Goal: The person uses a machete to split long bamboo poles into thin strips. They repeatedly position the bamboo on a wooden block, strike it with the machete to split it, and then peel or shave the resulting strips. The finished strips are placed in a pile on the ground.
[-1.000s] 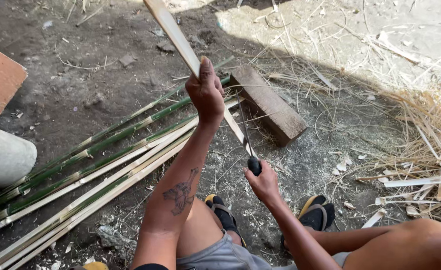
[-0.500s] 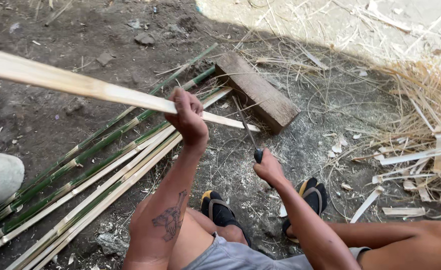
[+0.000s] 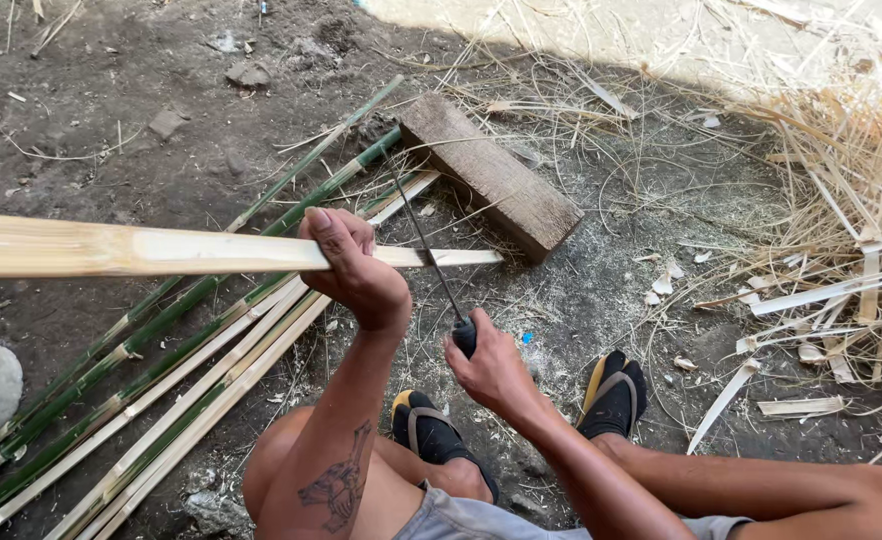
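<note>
bamboo slat [image 3: 141,250] swung flatter; left hand [image 3: 356,270] grip clamps it, far end cut off; right hand [image 3: 491,370] grips knife [image 3: 431,260].

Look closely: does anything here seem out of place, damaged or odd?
Nothing stands out. The left hand grips a pale bamboo strip, the right hand holds a knife against it, and shavings litter the ground.
</note>
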